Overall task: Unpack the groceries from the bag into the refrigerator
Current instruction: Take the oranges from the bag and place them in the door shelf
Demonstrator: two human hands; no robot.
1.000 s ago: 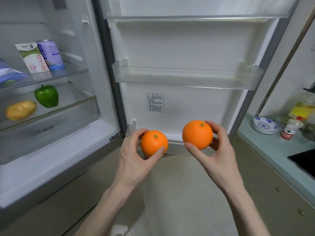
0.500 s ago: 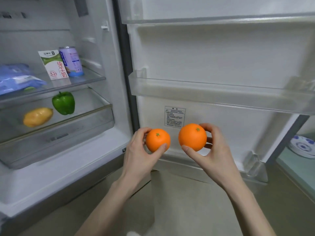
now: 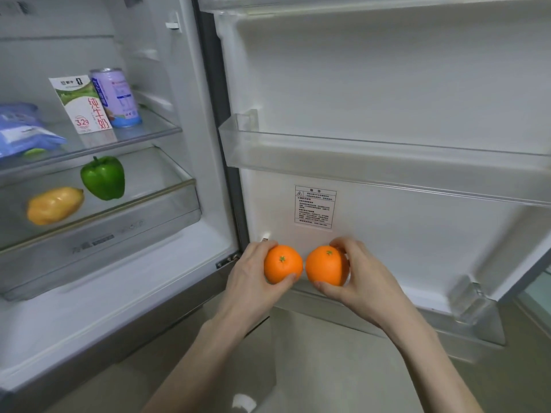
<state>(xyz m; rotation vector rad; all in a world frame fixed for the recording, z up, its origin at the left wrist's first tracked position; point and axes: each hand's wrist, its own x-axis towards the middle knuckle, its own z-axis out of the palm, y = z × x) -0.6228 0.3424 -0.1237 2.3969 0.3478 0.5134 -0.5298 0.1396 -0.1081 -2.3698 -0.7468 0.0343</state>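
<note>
Your left hand (image 3: 253, 275) grips the smaller orange (image 3: 282, 264) and your right hand (image 3: 357, 278) grips the larger orange (image 3: 326, 265), fingers wrapped around each. You hold the two just beside each other, low in front of the open refrigerator door (image 3: 387, 84). To the far left, the drawer (image 3: 119, 231) holds a green pepper (image 3: 103, 177) and a yellow fruit (image 3: 53, 205).

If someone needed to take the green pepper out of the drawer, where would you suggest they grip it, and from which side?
Judging by its pose, grip the green pepper around its broad body, reaching in from above through the open drawer. It stands roughly upright with its small stem on top, too thin to hold. The yellow fruit lies to its left, so its right flank is freer for fingers.
</note>
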